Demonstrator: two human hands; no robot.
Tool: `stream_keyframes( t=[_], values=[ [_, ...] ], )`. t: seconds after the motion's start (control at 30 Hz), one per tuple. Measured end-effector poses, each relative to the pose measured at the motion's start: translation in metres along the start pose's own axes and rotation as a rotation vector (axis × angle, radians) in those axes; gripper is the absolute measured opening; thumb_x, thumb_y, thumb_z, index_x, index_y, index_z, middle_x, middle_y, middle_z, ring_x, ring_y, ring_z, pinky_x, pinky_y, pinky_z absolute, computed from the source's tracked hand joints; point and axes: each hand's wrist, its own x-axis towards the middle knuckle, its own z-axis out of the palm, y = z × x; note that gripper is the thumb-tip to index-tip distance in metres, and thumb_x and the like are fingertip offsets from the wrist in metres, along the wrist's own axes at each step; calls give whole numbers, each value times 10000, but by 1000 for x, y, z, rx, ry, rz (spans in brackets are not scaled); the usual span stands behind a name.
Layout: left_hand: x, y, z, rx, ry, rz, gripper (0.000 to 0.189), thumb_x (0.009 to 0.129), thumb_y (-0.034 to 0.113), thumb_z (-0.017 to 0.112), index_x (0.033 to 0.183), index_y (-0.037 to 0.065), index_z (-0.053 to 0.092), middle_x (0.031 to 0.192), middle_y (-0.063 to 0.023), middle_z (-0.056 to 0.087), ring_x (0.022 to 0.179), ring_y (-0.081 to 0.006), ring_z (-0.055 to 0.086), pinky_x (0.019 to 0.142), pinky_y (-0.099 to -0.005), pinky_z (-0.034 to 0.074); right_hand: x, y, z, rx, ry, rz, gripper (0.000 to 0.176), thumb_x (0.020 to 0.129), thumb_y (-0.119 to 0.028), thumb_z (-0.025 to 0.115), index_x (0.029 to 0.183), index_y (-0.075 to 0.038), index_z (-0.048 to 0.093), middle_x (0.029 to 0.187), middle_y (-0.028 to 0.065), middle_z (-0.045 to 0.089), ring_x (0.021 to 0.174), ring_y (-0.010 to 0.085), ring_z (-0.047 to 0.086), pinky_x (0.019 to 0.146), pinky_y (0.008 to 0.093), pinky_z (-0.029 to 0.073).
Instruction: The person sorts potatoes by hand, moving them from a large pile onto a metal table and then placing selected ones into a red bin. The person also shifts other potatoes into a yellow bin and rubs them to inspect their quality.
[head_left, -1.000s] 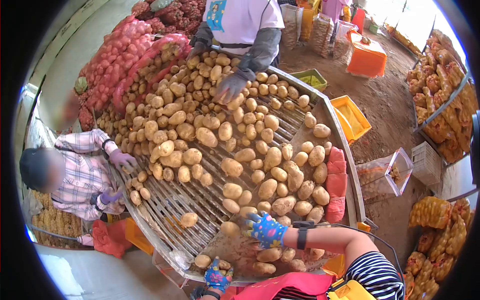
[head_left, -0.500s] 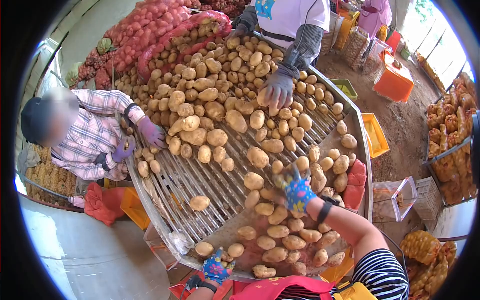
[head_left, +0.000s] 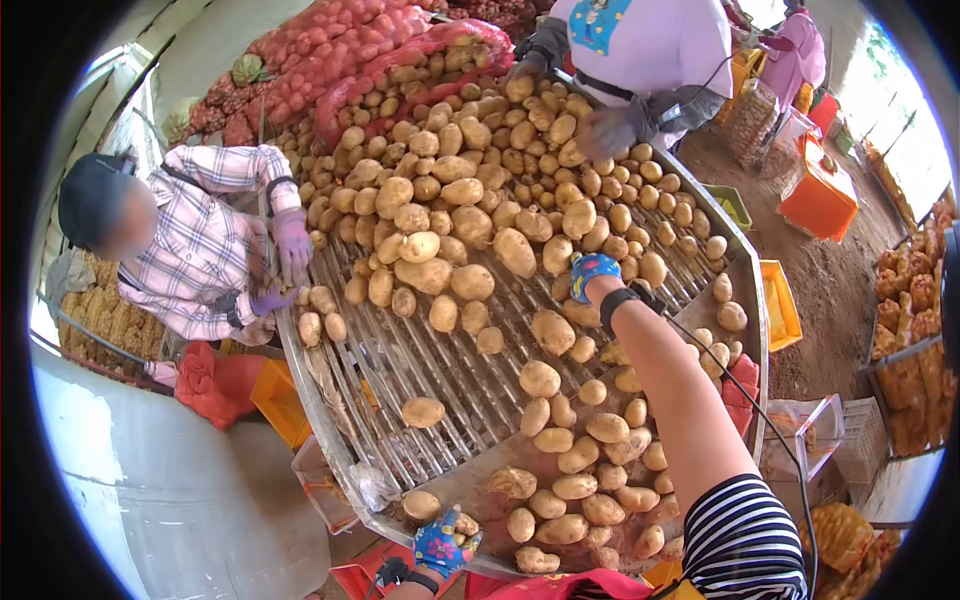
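Observation:
My right hand [head_left: 596, 274], in a blue flowered glove, reaches out over the potatoes [head_left: 515, 252] on the slatted metal table [head_left: 400, 365]. Its fingers bend down among the potatoes and are partly hidden, so whether they grip one cannot be made out. Near the table's front edge, my left hand [head_left: 438, 546], also gloved in blue, has its fingers curled around a small potato [head_left: 466, 524]. A larger potato [head_left: 421, 505] lies just above that hand. More potatoes are spread over the flat plate between my arms.
A co-worker [head_left: 200, 240] in a plaid shirt stands at the left edge; another [head_left: 650, 60] stands across the table, gloved hands at the pile. Red net sacks [head_left: 340, 50] lie at the back. A yellow crate [head_left: 780, 305] and an orange crate [head_left: 818, 195] are on the right.
My right hand has moved forward from the near potatoes to the main pile. My left hand has shifted slightly. The opposite co-worker's hand has drawn back, and the view has shifted.

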Motion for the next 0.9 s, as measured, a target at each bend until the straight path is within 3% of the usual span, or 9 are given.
stream_keyframes(
  t=[0.07, 0.23, 0.33, 0.6, 0.63, 0.73, 0.8, 0.87, 0.9],
  values=[
    [-3, 1, 0, 4, -12, -26, 722, 729, 478, 779, 1273, 53, 567, 903, -128, 689, 809, -333, 674, 703, -448, 534, 3, 1, -6, -60, -153, -30, 427, 850, -223, 646, 1246, -67, 611, 1133, 160, 693, 1019, 332, 682, 775, 441, 573],
    [-1, -5, 7, -18, 57, 59, 738, 718, 420, 811, 1293, 55, 527, 902, -122, 669, 805, -326, 655, 699, -445, 526, -23, 12, 19, 20, -13, -23, 458, 859, -342, 649, 1255, -113, 620, 1140, 185, 675, 1048, 358, 657, 840, 454, 553],
    [-2, -6, 9, -40, 49, 59, 745, 715, 383, 822, 1304, 51, 510, 902, -113, 663, 806, -325, 654, 705, -440, 527, -46, 12, 24, 58, -75, -23, 489, 852, -375, 659, 1261, -111, 611, 1197, 197, 642, 1093, 370, 631, 880, 458, 537],
    [-1, -1, 2, -70, 65, 55, 732, 726, 405, 804, 1305, 42, 543, 906, -122, 681, 824, -319, 666, 745, -422, 539, -90, 24, 88, 446, 245, -151, 461, 776, -230, 731, 1201, -103, 604, 1153, 249, 598, 1020, 401, 627, 871, 450, 534],
    [0, 1, -3, -56, 55, 34, 738, 727, 413, 801, 1310, 44, 542, 907, -129, 682, 827, -324, 667, 748, -426, 538, -100, 30, 85, 641, 202, -147, 385, 810, -142, 703, 1176, -94, 595, 1099, 195, 621, 989, 346, 641, 825, 421, 553],
    [-1, 5, -4, -49, 32, -8, 751, 726, 443, 791, 1321, 57, 544, 919, -142, 687, 842, -333, 671, 749, -438, 537, -121, 42, 92, 1837, 118, -153, 269, 873, -84, 629, 1139, -83, 591, 1047, 127, 626, 940, 271, 653, 743, 396, 580],
    [-1, -4, 4, -78, 45, -1, 754, 721, 471, 781, 1320, 77, 548, 938, -139, 688, 858, -330, 674, 736, -447, 537, -180, 29, 42, 2475, -124, 21, 215, 920, -146, 580, 1130, -98, 591, 1059, 80, 634, 884, 287, 668, 579, 348, 561],
    [0, -2, 3, -44, 81, 23, 741, 728, 454, 785, 1322, 81, 545, 929, -141, 687, 856, -337, 672, 745, -451, 535, -205, 32, 46, 2757, -422, -413, 298, 934, -265, 555, 1191, -118, 590, 1118, 92, 643, 919, 342, 665, 553, 321, 534],
    [-1, -4, 4, -59, 110, 55, 737, 730, 448, 786, 1322, 82, 543, 931, -142, 687, 857, -339, 671, 749, -453, 534, -218, 27, 45, 2803, -416, -295, 395, 939, -354, 517, 1261, -135, 577, 1181, 108, 640, 940, 385, 661, 553, 345, 527]
  ],
)
